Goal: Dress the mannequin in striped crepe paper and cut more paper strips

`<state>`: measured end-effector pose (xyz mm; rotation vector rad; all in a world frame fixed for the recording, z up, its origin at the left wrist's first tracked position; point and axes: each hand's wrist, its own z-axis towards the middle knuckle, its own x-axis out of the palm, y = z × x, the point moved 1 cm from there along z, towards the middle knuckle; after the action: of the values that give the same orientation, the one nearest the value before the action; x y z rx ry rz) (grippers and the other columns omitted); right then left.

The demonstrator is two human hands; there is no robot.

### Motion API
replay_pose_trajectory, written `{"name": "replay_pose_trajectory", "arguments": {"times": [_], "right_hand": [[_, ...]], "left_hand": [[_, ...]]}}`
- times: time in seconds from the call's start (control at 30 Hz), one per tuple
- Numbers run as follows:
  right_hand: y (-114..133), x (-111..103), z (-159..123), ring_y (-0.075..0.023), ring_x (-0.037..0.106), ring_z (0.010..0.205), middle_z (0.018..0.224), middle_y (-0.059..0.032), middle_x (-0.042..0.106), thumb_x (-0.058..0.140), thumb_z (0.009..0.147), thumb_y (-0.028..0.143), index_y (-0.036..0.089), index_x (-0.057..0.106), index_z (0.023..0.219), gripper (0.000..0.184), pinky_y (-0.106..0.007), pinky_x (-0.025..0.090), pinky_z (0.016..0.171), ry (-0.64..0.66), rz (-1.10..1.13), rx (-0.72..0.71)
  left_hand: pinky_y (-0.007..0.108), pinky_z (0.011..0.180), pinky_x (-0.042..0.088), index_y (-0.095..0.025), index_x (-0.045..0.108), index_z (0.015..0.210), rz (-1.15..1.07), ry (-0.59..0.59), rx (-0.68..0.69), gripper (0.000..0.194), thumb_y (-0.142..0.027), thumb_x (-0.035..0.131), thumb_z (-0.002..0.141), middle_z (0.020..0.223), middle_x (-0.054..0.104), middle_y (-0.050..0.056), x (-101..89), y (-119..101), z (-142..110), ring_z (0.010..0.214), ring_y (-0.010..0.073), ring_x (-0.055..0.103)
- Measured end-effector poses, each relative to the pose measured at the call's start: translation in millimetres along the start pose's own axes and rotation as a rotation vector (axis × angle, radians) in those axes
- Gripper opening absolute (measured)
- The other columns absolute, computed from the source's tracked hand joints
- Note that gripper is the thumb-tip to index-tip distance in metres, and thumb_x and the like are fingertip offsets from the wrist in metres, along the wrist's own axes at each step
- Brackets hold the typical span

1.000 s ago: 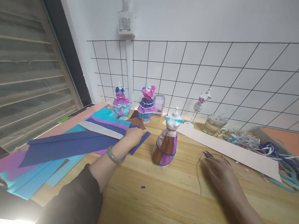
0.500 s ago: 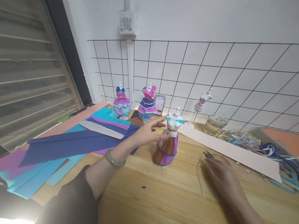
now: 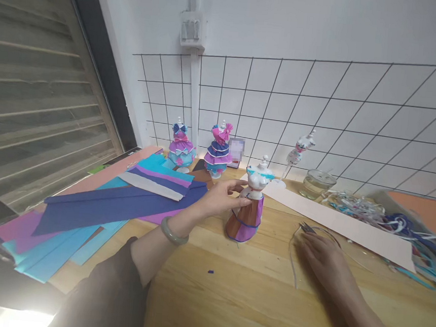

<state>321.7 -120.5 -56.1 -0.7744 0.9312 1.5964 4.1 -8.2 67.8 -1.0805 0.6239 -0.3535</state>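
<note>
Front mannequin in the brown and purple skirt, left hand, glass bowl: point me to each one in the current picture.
Front mannequin (image 3: 250, 214): head view, on the skirt.
Left hand (image 3: 219, 198): head view, on the back of the hand.
Glass bowl (image 3: 317, 186): head view, on its near side.

The table (image 3: 259, 299) is smooth wood with a soft shine. The doll (image 3: 258, 179) is white, hard and glossy, like plastic. Its skirt (image 3: 248, 221) looks thin, dull and crinkly. The strips (image 3: 111, 206) look like dull paper. The ring (image 3: 174, 232) on the wrist is smooth and shiny. The tool (image 3: 306, 227) has metal tips. The sleeve (image 3: 108, 286) is dull cloth.
</note>
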Motion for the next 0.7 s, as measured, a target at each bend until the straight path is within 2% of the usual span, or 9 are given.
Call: {"name": "replay_pose_trajectory", "arguments": {"times": [0.13, 0.33, 0.5, 0.7], "right_hand": [[2.0, -1.5, 0.3, -0.0293, 0.061, 0.1, 0.104, -0.013, 0.069, 0.044, 0.085, 0.043, 0.016, 0.069, 0.096, 0.038, -0.045, 0.045, 0.09, 0.01, 0.018, 0.004], [4.1, -2.4, 0.9, -0.0294, 0.061, 0.1, 0.103, -0.0137, 0.069, 0.045, 0.085, 0.044, 0.015, 0.069, 0.097, 0.039, -0.046, 0.045, 0.089, 0.006, 0.039, 0.013], [7.8, -6.3, 3.1, -0.0301, 0.061, 0.098, 0.103, -0.0138, 0.069, 0.043, 0.085, 0.047, 0.017, 0.068, 0.097, 0.041, -0.047, 0.046, 0.086, 0.009, 0.063, 0.033], [16.2, -12.2, 4.3, -0.0309, 0.061, 0.097, 0.101, -0.0133, 0.069, 0.041, 0.084, 0.049, 0.02, 0.069, 0.094, 0.041, -0.049, 0.045, 0.085, -0.001, 0.114, 0.026]], "left_hand": [[0.041, 0.098, 0.039, -0.016, 0.051, 0.127, 0.007, -0.009, 0.0, 0.061, -0.033, 0.071, 0.072, 0.114, 0.063, 0.012, -0.4, 2.4, 0.3, 0.109, 0.0232, 0.056], [0.039, 0.094, 0.041, -0.018, 0.055, 0.122, 0.088, 0.003, 0.019, 0.052, -0.035, 0.068, 0.074, 0.124, 0.058, 0.011, -1.2, -6.6, -3.4, 0.112, 0.0239, 0.054], [0.037, 0.093, 0.04, -0.018, 0.06, 0.114, 0.133, 0.026, -0.021, 0.044, -0.036, 0.067, 0.073, 0.116, 0.063, 0.008, -0.9, -12.2, -4.8, 0.11, 0.0231, 0.055], [0.035, 0.087, 0.042, -0.015, 0.065, 0.105, 0.151, 0.029, -0.087, 0.042, -0.044, 0.063, 0.075, 0.105, 0.067, 0.009, 1.2, -8.1, -4.9, 0.1, 0.0243, 0.06]]}}
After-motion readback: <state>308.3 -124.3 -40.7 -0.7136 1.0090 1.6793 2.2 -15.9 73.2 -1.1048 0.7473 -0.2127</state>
